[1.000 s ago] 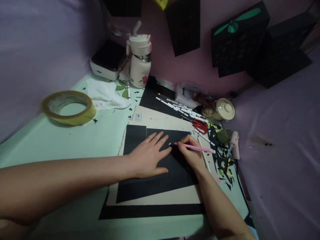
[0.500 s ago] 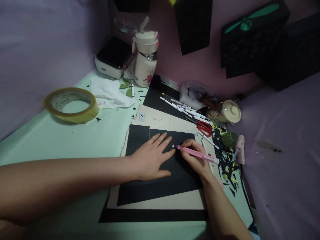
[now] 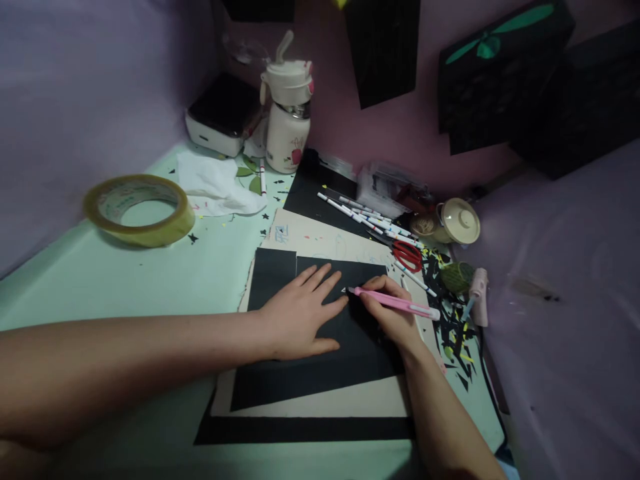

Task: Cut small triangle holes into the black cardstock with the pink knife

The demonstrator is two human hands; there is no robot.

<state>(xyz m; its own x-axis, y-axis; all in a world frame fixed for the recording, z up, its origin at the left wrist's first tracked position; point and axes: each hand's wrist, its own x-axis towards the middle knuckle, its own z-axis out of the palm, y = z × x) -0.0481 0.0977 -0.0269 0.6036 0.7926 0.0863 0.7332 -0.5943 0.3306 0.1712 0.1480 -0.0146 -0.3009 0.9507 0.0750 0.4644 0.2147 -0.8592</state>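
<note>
My left hand point(image 3: 305, 313) lies flat with fingers spread on a sheet of black paper point(image 3: 280, 383), pressing it down. In my right hand point(image 3: 387, 310) is a pink craft knife point(image 3: 400, 304), pinched near its front end. Its metal tip touches or hovers just above the paper, beside a tiny white-edged triangle point(image 3: 343, 290) close to my left fingertips. Under the black paper lies a pale board point(image 3: 360, 400) with pen doodles at its far end. A thin white stick point(image 3: 405, 288) shows partly behind my right hand.
A tape roll point(image 3: 137, 212) lies left, near crumpled tissue point(image 3: 215, 187) and a white bottle point(image 3: 287, 127). Beyond the board are several white markers point(image 3: 360, 212) and red-handled scissors point(image 3: 407, 255). Black and yellow paper scraps point(image 3: 457, 340) litter the right edge, beside a lidded jar point(image 3: 460, 221).
The small triangle, solid white before, now has a dark middle. The craft knife has tilted slightly flatter. My left hand keeps its place on the paper; the whole view has shifted a little.
</note>
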